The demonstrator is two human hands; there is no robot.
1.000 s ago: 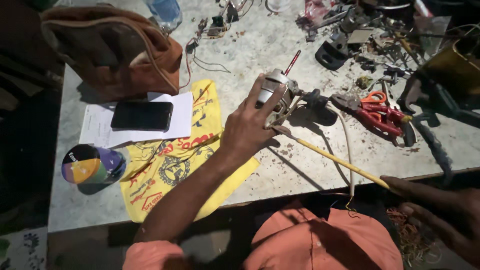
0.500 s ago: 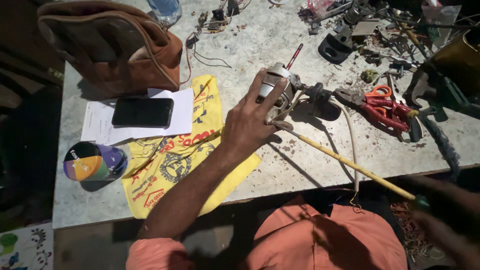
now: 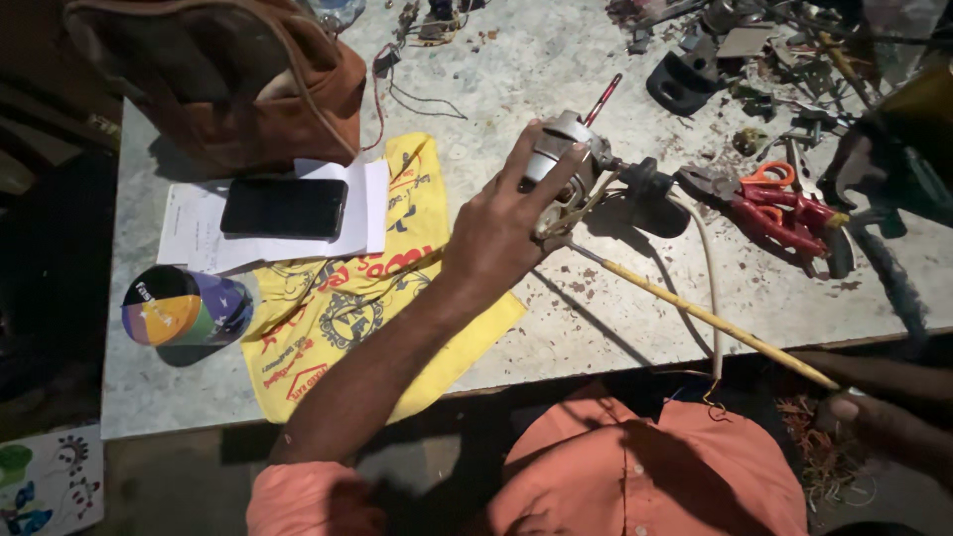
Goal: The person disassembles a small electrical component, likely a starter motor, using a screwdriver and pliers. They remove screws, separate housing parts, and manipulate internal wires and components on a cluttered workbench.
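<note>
Left hand (image 3: pixel 506 223) clamps the small metal motor (image 3: pixel 564 169) at frame centre on the counter (image 3: pixel 556 60), fingers wrapped over its housing. Right hand (image 3: pixel 879 412), lower right, fingers closed on the long yellow rod (image 3: pixel 715 320) that pokes into the motor. Motor looks dense and rigid; grip the casing, not the wires.

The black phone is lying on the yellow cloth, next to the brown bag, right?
Not quite. In the head view the black phone lies on a white sheet of paper, not on the yellow cloth; the cloth is spread beside and below the paper. The brown bag is next to it, as you said.
</note>
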